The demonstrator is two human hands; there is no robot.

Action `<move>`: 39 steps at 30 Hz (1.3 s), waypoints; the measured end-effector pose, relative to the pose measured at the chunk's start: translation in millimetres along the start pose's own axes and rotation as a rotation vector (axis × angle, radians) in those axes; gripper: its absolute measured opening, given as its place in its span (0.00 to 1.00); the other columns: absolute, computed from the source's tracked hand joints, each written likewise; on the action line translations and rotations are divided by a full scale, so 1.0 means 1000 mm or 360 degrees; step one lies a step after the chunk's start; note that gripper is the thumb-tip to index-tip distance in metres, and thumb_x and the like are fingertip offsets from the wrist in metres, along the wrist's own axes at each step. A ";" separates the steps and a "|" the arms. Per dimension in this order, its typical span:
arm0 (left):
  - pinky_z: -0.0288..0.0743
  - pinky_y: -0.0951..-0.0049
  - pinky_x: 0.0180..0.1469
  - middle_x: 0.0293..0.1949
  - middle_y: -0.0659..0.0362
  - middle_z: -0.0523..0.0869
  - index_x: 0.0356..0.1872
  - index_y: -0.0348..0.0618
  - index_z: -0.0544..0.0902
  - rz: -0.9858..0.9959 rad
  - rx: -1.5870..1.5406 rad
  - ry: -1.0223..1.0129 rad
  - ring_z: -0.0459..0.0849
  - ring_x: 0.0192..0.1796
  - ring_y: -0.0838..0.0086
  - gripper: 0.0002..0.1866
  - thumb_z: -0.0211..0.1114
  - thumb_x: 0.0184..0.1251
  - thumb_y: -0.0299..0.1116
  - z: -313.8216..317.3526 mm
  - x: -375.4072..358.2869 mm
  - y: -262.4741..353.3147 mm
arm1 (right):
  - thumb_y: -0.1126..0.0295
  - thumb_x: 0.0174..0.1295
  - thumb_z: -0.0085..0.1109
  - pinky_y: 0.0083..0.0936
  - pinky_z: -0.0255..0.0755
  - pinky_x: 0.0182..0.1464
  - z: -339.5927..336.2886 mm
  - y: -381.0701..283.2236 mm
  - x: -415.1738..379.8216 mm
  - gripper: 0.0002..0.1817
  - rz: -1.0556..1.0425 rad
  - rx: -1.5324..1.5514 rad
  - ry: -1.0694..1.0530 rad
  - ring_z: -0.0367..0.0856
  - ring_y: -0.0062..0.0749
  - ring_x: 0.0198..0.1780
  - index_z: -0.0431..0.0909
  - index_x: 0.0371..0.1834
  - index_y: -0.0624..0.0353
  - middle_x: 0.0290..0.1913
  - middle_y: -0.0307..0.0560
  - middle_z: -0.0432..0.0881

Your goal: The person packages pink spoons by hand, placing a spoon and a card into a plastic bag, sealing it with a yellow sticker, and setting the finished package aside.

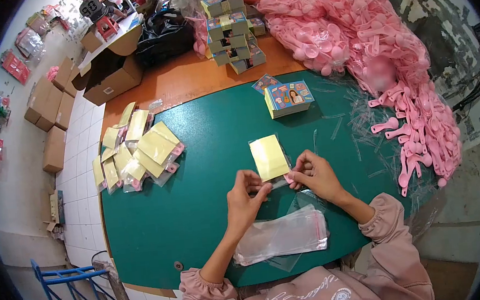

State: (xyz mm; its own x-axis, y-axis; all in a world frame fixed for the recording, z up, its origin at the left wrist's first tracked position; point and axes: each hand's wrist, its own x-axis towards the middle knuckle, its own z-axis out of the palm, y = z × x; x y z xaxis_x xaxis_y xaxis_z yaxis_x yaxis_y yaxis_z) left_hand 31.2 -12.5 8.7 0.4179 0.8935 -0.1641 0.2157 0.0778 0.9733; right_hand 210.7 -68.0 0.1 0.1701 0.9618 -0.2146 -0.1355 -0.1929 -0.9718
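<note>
Yellow card packet (pixel 269 157) flat on green bench (pixel 199 210), just ahead of both hands, left hand (pixel 245 194) and right hand (pixel 313 173) each with grip pinched on its near clear flap, stack of clear bags (pixel 285 237) below wrists, finished packets (pixel 134 153) well left

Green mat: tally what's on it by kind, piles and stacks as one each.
Packet being bagged, in left hand and right hand: 1
Pile of finished packets: 1
Card stack: 1
Stack of empty bags: 1
Total: 4
The pink spoon heap spills onto the mat's right edge; not counted.
</note>
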 end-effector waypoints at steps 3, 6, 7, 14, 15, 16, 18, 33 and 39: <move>0.74 0.83 0.26 0.28 0.60 0.80 0.33 0.38 0.69 -0.0018 -0.0057 -0.0019 0.80 0.31 0.81 0.08 0.60 0.60 0.27 -0.001 0.001 -0.001 | 0.75 0.56 0.58 0.15 0.74 0.27 0.000 0.000 0.000 0.09 -0.0018 0.0029 0.0000 0.79 0.21 0.27 0.65 0.30 0.63 0.27 0.45 0.79; 0.72 0.83 0.24 0.28 0.60 0.80 0.36 0.40 0.72 -0.0001 -0.0051 -0.0103 0.80 0.31 0.82 0.07 0.59 0.60 0.27 -0.001 0.002 -0.009 | 0.75 0.56 0.57 0.15 0.74 0.28 0.001 0.001 0.000 0.09 -0.0027 -0.0118 -0.0041 0.79 0.20 0.28 0.67 0.36 0.64 0.28 0.45 0.79; 0.72 0.83 0.24 0.28 0.60 0.80 0.36 0.40 0.72 -0.0002 -0.0050 -0.0104 0.80 0.31 0.82 0.07 0.59 0.60 0.27 -0.002 0.002 -0.008 | 0.75 0.56 0.57 0.15 0.74 0.28 0.001 0.000 -0.001 0.09 -0.0027 -0.0117 -0.0040 0.79 0.20 0.28 0.67 0.36 0.64 0.28 0.45 0.79; 0.71 0.81 0.24 0.37 0.59 0.81 0.55 0.44 0.72 0.0110 0.0189 -0.0023 0.76 0.29 0.81 0.22 0.60 0.57 0.27 -0.030 0.005 0.002 | 0.74 0.55 0.56 0.22 0.73 0.36 -0.028 -0.030 -0.016 0.10 -0.0726 -0.1151 0.0130 0.79 0.29 0.35 0.77 0.40 0.62 0.35 0.47 0.80; 0.71 0.81 0.24 0.40 0.59 0.81 0.55 0.43 0.72 0.0145 0.0230 0.0064 0.76 0.31 0.81 0.22 0.60 0.57 0.27 -0.049 0.007 0.005 | 0.74 0.54 0.56 0.24 0.72 0.36 -0.042 -0.048 -0.028 0.08 -0.0692 -0.1228 0.0345 0.78 0.31 0.36 0.78 0.38 0.61 0.36 0.46 0.80; 0.72 0.80 0.25 0.46 0.56 0.79 0.54 0.41 0.72 0.0230 0.0361 0.0189 0.76 0.34 0.80 0.21 0.60 0.57 0.27 -0.070 0.009 0.010 | 0.75 0.53 0.56 0.26 0.71 0.37 -0.061 -0.060 -0.040 0.07 -0.0653 -0.1307 0.0564 0.78 0.33 0.38 0.79 0.35 0.61 0.37 0.46 0.79; 0.73 0.66 0.36 0.41 0.51 0.79 0.48 0.40 0.75 0.0764 0.1186 0.0654 0.79 0.33 0.64 0.16 0.60 0.55 0.26 -0.114 0.014 -0.002 | 0.76 0.51 0.56 0.27 0.70 0.38 -0.117 -0.055 -0.064 0.08 -0.0520 -0.1577 0.0876 0.76 0.37 0.38 0.79 0.35 0.60 0.36 0.48 0.79; 0.73 0.71 0.32 0.28 0.56 0.79 0.32 0.38 0.74 0.0662 0.0807 -0.0592 0.80 0.28 0.67 0.13 0.67 0.52 0.34 0.017 -0.024 0.007 | 0.76 0.42 0.59 0.38 0.57 0.50 -0.210 -0.037 -0.027 0.13 -0.0563 -0.2667 0.0817 0.68 0.41 0.46 0.72 0.33 0.54 0.37 0.46 0.71; 0.73 0.78 0.32 0.26 0.58 0.81 0.31 0.37 0.75 0.0168 0.0274 -0.0774 0.79 0.28 0.77 0.07 0.64 0.54 0.27 0.011 -0.018 0.012 | 0.76 0.39 0.60 0.38 0.55 0.52 -0.200 -0.044 -0.026 0.14 -0.0660 -0.2654 0.0773 0.65 0.40 0.48 0.73 0.33 0.53 0.40 0.44 0.68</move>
State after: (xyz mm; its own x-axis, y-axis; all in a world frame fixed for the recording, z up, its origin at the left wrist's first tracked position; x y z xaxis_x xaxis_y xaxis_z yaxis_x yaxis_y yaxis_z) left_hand 36.0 -33.1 21.5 0.7977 0.5809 -0.1621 0.2754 -0.1118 0.9548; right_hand 407.2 -123.8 28.9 0.2188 0.9152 0.3384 0.9683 -0.2465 0.0408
